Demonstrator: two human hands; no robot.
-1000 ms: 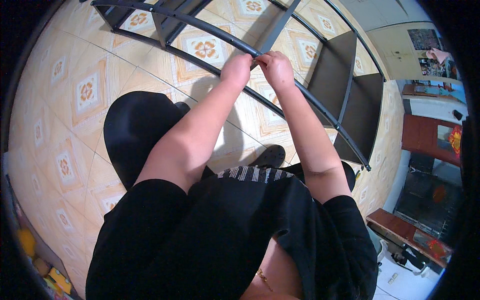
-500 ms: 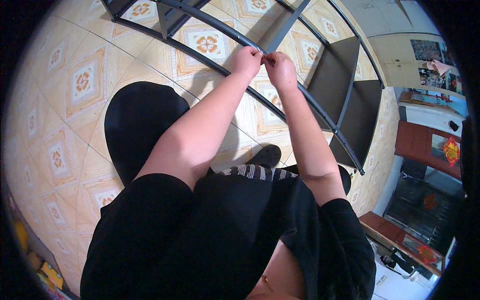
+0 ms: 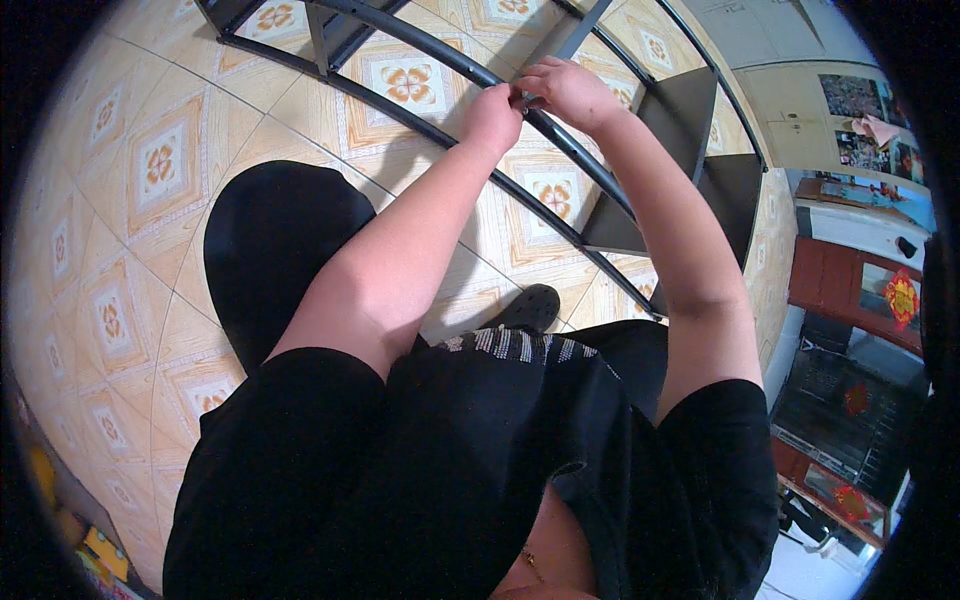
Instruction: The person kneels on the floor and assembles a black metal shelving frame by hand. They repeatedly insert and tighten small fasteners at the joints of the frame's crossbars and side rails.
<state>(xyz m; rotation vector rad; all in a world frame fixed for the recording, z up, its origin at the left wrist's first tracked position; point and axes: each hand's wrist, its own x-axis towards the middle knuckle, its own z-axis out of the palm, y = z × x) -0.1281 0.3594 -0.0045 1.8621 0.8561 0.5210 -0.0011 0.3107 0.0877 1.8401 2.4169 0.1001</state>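
Note:
A dark metal shelf frame (image 3: 425, 43) with grey boards lies across the tiled floor in front of me. Both hands meet at its nearer upper rail, beside the end of a crosswise grey shelf board (image 3: 572, 40). My left hand (image 3: 493, 117) is closed against the rail, its fingertips pinched at the joint. Just over the rail, my right hand (image 3: 568, 92) has its fingers curled in, touching the left fingertips. Whatever small piece sits between the fingers is hidden.
More grey boards (image 3: 685, 125) span the frame at the right. A dark shoe (image 3: 535, 308) is on the floor below the lower rail (image 3: 420, 128). Red-framed cabinets (image 3: 850, 295) stand at the far right, and yellow items (image 3: 105, 550) lie at the lower left.
My right hand has lifted and turned over the rail, its elbow swinging out to the right. The left hand has moved slightly up and stays at the joint.

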